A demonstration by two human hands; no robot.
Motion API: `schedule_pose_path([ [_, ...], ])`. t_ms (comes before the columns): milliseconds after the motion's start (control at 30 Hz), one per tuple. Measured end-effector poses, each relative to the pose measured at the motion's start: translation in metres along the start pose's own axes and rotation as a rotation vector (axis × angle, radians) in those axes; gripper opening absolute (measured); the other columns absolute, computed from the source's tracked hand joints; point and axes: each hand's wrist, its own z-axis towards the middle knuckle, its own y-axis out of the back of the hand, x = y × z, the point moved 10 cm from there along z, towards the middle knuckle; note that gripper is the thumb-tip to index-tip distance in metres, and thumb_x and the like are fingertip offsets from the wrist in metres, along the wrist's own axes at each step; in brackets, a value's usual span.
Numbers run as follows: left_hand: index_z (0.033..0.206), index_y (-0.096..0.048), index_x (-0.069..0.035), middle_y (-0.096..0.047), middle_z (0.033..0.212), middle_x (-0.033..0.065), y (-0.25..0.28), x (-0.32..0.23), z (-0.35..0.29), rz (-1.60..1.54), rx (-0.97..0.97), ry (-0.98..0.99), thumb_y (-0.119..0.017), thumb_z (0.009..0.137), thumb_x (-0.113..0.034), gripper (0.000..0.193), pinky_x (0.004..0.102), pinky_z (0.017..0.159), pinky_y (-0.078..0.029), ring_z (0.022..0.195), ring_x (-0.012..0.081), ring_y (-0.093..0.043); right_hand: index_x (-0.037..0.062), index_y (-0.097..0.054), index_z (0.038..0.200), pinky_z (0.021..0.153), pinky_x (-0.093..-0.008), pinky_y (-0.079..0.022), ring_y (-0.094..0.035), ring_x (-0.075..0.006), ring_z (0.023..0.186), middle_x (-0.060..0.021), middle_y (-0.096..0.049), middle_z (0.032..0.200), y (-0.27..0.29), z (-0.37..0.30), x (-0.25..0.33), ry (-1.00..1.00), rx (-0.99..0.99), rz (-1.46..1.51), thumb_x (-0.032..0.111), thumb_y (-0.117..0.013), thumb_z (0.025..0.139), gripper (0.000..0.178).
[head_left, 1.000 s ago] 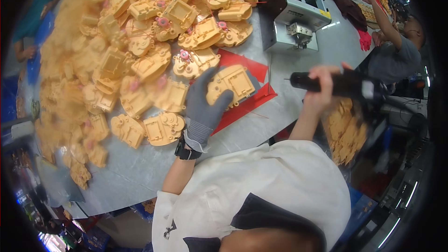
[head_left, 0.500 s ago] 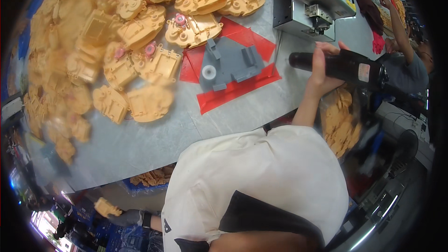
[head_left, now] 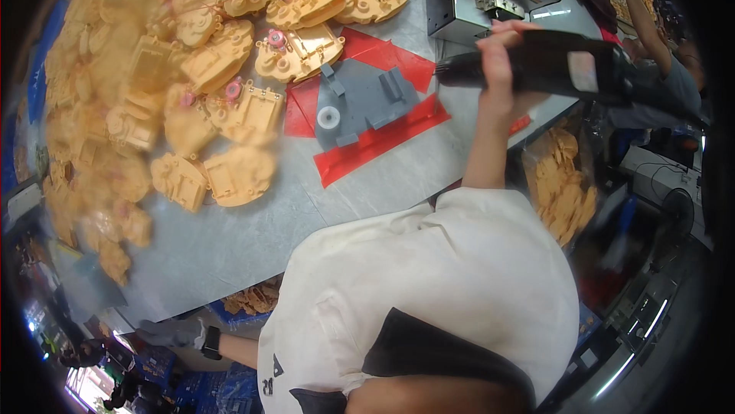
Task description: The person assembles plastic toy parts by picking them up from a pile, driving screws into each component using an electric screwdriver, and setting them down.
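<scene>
Okay, the change is on your left: a second ago your left hand (head_left: 170, 333), in its grey glove, is holding a yellow part over the grey holder (head_left: 364, 104); half a second later it is out past the table edge with a yellow part in its fingers. Now it's at 8 o'clock, blurred, and no part shows clearly in it. Can't make out how far your fingers are spread, or whether anything is in them; a release looks likely, not confirmed.

The holder sits at 12 o'clock on the table (head_left: 253, 253), bare except for its own blocks and a white round piece (head_left: 328, 117), red tape (head_left: 379, 146) around it. So, judging from that, one part is finished with here and the spot is free.

Your right hand (head_left: 499, 69) hangs at 2 o'clock, bare fingers wrapped around the black power screwdriver (head_left: 547, 65). Its tip points to 9 o'clock, near the tape's right corner in this view, with no part under it.

Yellow parts (head_left: 180, 175) are heaped at 10 o'clock, the nearest lying just left of the holder; more sit in the bag (head_left: 563, 192) at 3 o'clock.
</scene>
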Motion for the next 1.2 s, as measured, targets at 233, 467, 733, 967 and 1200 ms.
schedule_pose_path([
  [233,0.133,-0.038,0.002,-0.038,0.138,0.0172,-0.058,-0.239,-0.015,-0.360,0.322,-0.242,-0.064,0.082,-0.023,0.063,0.0385,0.106,-0.027,0.130,0.0290,-0.034,-0.0020,-0.059,0.084,0.057,-0.0213,-0.046,-0.057,-0.0083,0.055,-0.0003,-0.059,0.063,-0.042,-0.010,-0.006,-0.071,0.182,-0.055,0.003,-0.072,0.069,0.020],
  [467,0.131,-0.042,-0.002,-0.038,0.136,0.0198,-0.100,-0.314,-0.045,-0.437,0.407,-0.330,-0.070,0.073,-0.023,0.068,0.0428,0.106,-0.027,0.128,0.0349,-0.035,-0.0010,-0.053,0.105,0.080,-0.0261,-0.044,-0.057,-0.0098,0.084,-0.0070,-0.061,0.092,-0.022,-0.005,-0.010,-0.082,0.176,-0.056,0.004,-0.073,0.067,0.043],
  [733,0.129,-0.044,-0.002,-0.039,0.135,0.0198,-0.105,-0.295,-0.064,-0.385,0.448,-0.244,-0.069,0.073,-0.022,0.064,0.0428,0.105,-0.029,0.127,0.0361,-0.035,0.0018,-0.056,0.098,0.072,-0.0223,-0.040,-0.051,-0.0083,0.078,-0.0041,-0.059,0.097,-0.012,-0.003,-0.026,-0.191,0.114,-0.046,0.004,-0.072,0.066,0.036],
  [967,0.130,-0.043,-0.003,-0.039,0.135,0.0193,-0.109,-0.290,-0.067,-0.365,0.449,-0.242,-0.068,0.074,-0.028,0.066,0.0435,0.105,-0.029,0.126,0.0357,-0.036,0.0026,-0.056,0.094,0.069,-0.0211,-0.038,-0.049,-0.0057,0.074,-0.0026,-0.059,0.096,-0.017,-0.010,-0.027,-0.202,0.118,-0.036,0.002,-0.070,0.066,0.031],
  [1200,0.131,-0.042,-0.007,-0.038,0.137,0.0168,-0.112,-0.292,-0.070,-0.386,0.460,-0.241,-0.070,0.073,-0.039,0.072,0.0512,0.105,-0.024,0.128,0.0390,-0.030,0.0011,-0.056,0.099,0.081,-0.0273,-0.044,-0.055,-0.0124,0.087,-0.0055,-0.059,0.099,-0.009,-0.008,-0.020,-0.164,0.105,-0.052,0.002,-0.070,0.067,0.034],
])
